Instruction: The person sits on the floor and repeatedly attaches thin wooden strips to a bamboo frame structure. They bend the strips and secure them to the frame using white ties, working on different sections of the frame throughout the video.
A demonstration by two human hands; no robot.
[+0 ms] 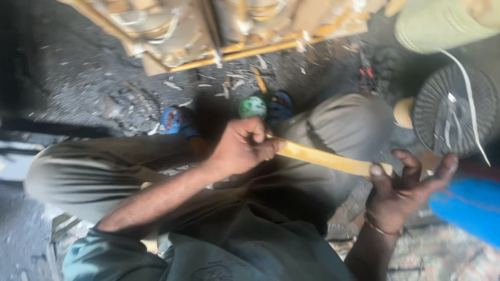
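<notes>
Your grey-green shirt (208, 260) fills the near edge, with your bent knees in olive trousers (333, 130) just beyond it; your left hand (242, 147) is curled into a tight fist around the left end of a flat yellow strip (325, 158), thumb pressed on top; your right hand (409, 182) is spread wide, palm up, fingers splayed, with only the thumb tip touching the strip's right end; the strip runs slanting between the two hands, above your lap; a round green object (253, 106) sits just beyond the left fist, though blur hides what it is; a dark ribbed spool (453, 112) stands to the right on the floor (78, 67); a yellow-framed wooden piece (219, 31) lies at the far side, and a blue object (469, 203) lies at the right.
</notes>
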